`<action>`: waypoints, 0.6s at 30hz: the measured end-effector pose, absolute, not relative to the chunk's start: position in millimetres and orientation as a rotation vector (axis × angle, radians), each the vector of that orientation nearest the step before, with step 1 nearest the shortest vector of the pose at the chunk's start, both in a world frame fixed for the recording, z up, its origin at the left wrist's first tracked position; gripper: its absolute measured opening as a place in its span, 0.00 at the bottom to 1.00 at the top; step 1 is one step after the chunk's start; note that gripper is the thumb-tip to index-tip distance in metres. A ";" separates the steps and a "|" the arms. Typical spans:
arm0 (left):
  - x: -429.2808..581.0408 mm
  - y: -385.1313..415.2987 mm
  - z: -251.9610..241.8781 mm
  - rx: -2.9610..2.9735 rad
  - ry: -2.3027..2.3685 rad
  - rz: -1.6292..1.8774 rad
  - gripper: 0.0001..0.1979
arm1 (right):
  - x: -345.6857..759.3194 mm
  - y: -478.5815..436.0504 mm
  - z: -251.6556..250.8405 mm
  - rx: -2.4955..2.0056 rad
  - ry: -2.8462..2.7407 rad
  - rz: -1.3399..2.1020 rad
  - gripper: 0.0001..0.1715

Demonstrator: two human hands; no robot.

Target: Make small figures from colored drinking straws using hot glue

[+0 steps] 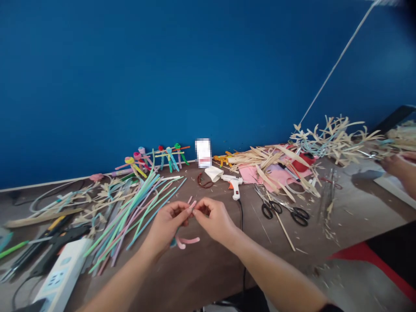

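My left hand (167, 227) and my right hand (214, 220) meet over the brown table (208, 268), fingertips pinched together on a pink pipe cleaner (187, 239). Its short ends stick up between my fingers and a curled length hangs below my left hand. A fan of long pastel pipe cleaners (136, 210) lies just left of my left hand. Small pipe-cleaner figures (152, 160) stand by the blue wall.
A white glue gun (234, 184) and two pairs of scissors (284, 210) lie right of my hands. Straw-coloured strips (292, 162) are heaped at the back right. A power strip (58, 275) sits front left. Another person's hand (398, 167) shows at the right edge.
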State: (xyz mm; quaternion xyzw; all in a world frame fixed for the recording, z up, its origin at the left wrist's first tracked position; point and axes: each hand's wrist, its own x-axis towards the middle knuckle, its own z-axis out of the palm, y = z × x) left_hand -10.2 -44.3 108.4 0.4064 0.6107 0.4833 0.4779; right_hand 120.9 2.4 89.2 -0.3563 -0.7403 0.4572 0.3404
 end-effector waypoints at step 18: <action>-15.7 -40.2 105.1 1.148 1.518 1.133 0.09 | 125.0 5.8 93.4 -0.994 -2.207 0.790 0.07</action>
